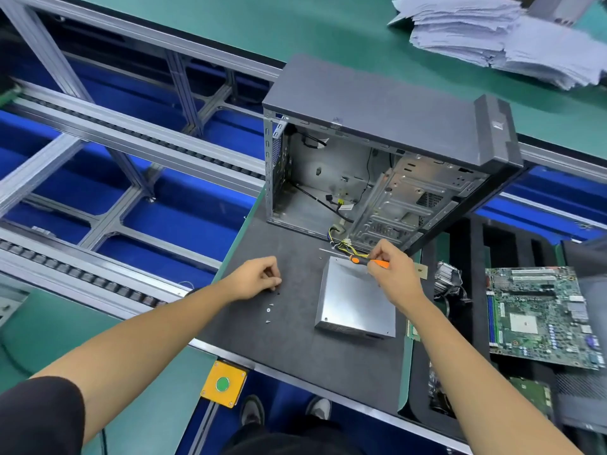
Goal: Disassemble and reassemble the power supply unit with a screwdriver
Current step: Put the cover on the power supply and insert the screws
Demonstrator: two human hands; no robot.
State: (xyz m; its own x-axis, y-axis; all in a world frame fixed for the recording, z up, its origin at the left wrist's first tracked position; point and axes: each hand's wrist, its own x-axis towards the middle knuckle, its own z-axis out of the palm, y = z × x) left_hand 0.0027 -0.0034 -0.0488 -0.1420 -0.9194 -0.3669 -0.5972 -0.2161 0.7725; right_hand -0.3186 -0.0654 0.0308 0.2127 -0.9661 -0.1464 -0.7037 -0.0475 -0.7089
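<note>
Left hand (254,279): fingertips pinched at a small screw on the tabletop (295,339).
Loose screws (268,310): near the tabletop edge; a nudge could roll them off.
Power supply (356,298): out of the case (377,152), flat on the tabletop.
Right hand (392,269): grip closed on the screwdriver (368,259), near the wires (341,244); snag risk.

An open computer case (387,110) stands at the back of the dark bench (289,336). A motherboard (538,316) lies to the right in a black foam tray (460,323). A paper stack (502,37) rests on the far green surface. A green button (222,384) in a yellow box hangs from the near edge.
</note>
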